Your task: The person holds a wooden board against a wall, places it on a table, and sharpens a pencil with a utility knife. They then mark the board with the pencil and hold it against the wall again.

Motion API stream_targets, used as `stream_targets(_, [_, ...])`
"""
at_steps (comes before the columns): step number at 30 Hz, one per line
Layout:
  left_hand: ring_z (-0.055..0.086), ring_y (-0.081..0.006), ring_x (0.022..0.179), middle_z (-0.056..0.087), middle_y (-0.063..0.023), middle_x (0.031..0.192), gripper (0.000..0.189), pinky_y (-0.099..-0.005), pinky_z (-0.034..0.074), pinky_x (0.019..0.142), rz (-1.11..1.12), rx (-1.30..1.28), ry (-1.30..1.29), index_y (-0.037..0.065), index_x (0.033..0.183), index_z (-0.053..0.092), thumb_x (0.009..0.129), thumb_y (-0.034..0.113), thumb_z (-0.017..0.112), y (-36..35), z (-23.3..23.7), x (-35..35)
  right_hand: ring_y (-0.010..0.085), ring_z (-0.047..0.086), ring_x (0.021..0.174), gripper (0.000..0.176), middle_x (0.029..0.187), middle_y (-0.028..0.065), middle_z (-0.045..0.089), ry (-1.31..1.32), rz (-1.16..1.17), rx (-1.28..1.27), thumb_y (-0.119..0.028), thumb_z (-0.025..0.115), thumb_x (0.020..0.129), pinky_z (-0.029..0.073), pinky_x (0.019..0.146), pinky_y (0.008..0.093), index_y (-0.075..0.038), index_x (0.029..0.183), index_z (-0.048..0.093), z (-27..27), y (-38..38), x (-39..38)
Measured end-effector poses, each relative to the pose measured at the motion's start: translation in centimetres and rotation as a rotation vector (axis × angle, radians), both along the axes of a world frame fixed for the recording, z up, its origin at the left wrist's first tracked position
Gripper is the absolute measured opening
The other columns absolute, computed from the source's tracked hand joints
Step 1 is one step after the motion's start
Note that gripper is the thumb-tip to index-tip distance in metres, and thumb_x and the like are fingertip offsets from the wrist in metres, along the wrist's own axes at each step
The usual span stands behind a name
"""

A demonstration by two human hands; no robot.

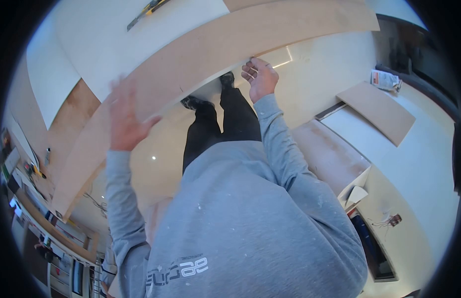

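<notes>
A long tan board (200, 47) lies curved by the lens across the white surface in front of me. My left hand (126, 116) is over its left part, fingers stretched out and thumb apart, a little blurred by motion. My right hand (261, 79) is at the board's near edge, its fingers curled in and the tips pressed together. I cannot tell what, if anything, is in that pinch. A short dark mark (181, 90) shows on the board between the hands.
A yellow-and-black handled tool with a blade (141, 16) lies on the white surface (101, 44) beyond the board. Left are brown sheet pieces (74, 111) and several tools. To the right are a tan panel (379, 111), a white bag (386, 80) and a box-like piece (332, 154).
</notes>
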State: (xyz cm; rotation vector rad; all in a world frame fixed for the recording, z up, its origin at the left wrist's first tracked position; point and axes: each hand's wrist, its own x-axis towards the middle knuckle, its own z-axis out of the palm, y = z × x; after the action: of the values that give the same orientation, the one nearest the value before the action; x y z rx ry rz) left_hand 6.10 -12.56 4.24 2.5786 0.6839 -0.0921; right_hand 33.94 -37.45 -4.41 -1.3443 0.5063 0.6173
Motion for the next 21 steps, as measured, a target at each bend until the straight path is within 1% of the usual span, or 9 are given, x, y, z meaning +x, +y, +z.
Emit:
stream_targets(1, [0.011, -0.0462, 0.164, 0.020, -0.0198, 0.178, 0.125, -0.0637, 0.020, 0.128, -0.087, 0.007, -0.028, 0.016, 0.171, 0.028, 0.070, 0.041, 0.096, -0.7, -0.3, 3.2, 0.0242, 0.071, 0.085, 0.025, 0.098, 0.0109, 0.069, -0.002, -0.001, 0.005, -0.013, 0.074, 0.095, 0.059, 0.073, 0.0373, 0.001, 0.113, 0.065, -0.2, 0.0, 0.1])
stream_targets(2, [0.011, -0.0472, 0.164, 0.019, -0.0201, 0.178, 0.126, -0.0643, 0.019, 0.129, -0.156, 0.030, -0.021, 0.018, 0.172, 0.025, 0.070, 0.044, 0.095, -1.6, -0.6, 6.6, 0.0237, 0.072, 0.084, 0.025, 0.098, 0.0106, 0.070, 0.000, -0.005, 0.009, -0.012, 0.075, 0.094, 0.059, 0.072, 0.0366, 0.001, 0.113, 0.065, -0.3, 0.0, 0.0])
stream_targets(5, [0.010, -0.0502, 0.163, 0.014, -0.0243, 0.177, 0.130, -0.0688, 0.017, 0.127, -0.282, 0.093, 0.016, 0.023, 0.173, 0.018, 0.071, 0.051, 0.093, -3.2, -2.6, 15.4, 0.0209, 0.073, 0.074, 0.020, 0.089, 0.0091, 0.070, 0.013, -0.066, 0.026, -0.008, 0.075, 0.093, 0.059, 0.062, 0.0323, 0.000, 0.108, 0.064, 0.0, 0.3, -0.2])
stream_targets(8, [0.010, -0.0526, 0.162, 0.012, -0.0302, 0.175, 0.134, -0.0735, 0.019, 0.124, -0.323, 0.110, 0.151, 0.025, 0.174, 0.013, 0.070, 0.054, 0.092, -4.5, -2.7, 20.1, 0.0217, 0.073, 0.082, 0.026, 0.099, 0.0090, 0.071, 0.051, -0.058, 0.013, -0.009, 0.078, 0.093, 0.059, 0.068, 0.0331, 0.000, 0.112, 0.062, 0.5, 0.3, -0.3])
stream_targets(9, [0.011, -0.0532, 0.162, 0.012, -0.0322, 0.174, 0.135, -0.0748, 0.020, 0.123, -0.333, 0.113, 0.215, 0.024, 0.174, 0.012, 0.069, 0.055, 0.092, -4.5, -2.6, 21.1, 0.0212, 0.073, 0.081, 0.026, 0.098, 0.0088, 0.071, 0.055, -0.067, 0.012, -0.009, 0.078, 0.093, 0.060, 0.068, 0.0326, 0.000, 0.112, 0.062, 0.9, 0.4, -0.4])
stream_targets(12, [0.016, -0.0528, 0.160, 0.016, -0.0347, 0.171, 0.135, -0.0756, 0.025, 0.119, -0.376, 0.156, 0.199, 0.023, 0.174, 0.013, 0.070, 0.057, 0.091, -4.7, -2.8, 21.5, 0.0192, 0.073, 0.079, 0.025, 0.095, 0.0084, 0.071, 0.079, -0.098, -0.008, -0.010, 0.078, 0.094, 0.060, 0.066, 0.0311, 0.001, 0.110, 0.063, 1.1, 0.4, -0.7])
stream_targets(15, [0.021, -0.0520, 0.157, 0.021, -0.0340, 0.169, 0.133, -0.0746, 0.028, 0.116, -0.384, 0.165, 0.130, 0.020, 0.173, 0.016, 0.070, 0.057, 0.090, -4.8, -2.8, 21.6, 0.0172, 0.072, 0.076, 0.024, 0.092, 0.0080, 0.072, 0.085, -0.100, -0.034, -0.011, 0.079, 0.094, 0.060, 0.065, 0.0295, 0.002, 0.108, 0.064, 0.8, 0.8, -0.1])
stream_targets(18, [0.029, -0.0536, 0.153, 0.025, -0.0361, 0.165, 0.129, -0.0729, 0.029, 0.115, -0.375, 0.184, 0.067, 0.018, 0.172, 0.021, 0.068, 0.055, 0.088, -5.3, -3.4, 21.6, 0.0160, 0.072, 0.074, 0.025, 0.090, 0.0083, 0.072, 0.086, -0.102, -0.048, -0.012, 0.081, 0.093, 0.060, 0.063, 0.0287, 0.003, 0.105, 0.066, 1.0, 0.6, -0.4])
stream_targets(21, [0.033, -0.0516, 0.150, 0.032, -0.0346, 0.160, 0.131, -0.0679, 0.030, 0.115, -0.363, 0.132, 0.063, 0.014, 0.171, 0.022, 0.066, 0.054, 0.090, -5.3, -3.3, 22.1, 0.0157, 0.072, 0.073, 0.026, 0.089, 0.0084, 0.073, 0.083, -0.105, -0.072, -0.012, 0.083, 0.092, 0.060, 0.062, 0.0286, 0.004, 0.104, 0.066, 1.2, 0.7, -0.3])
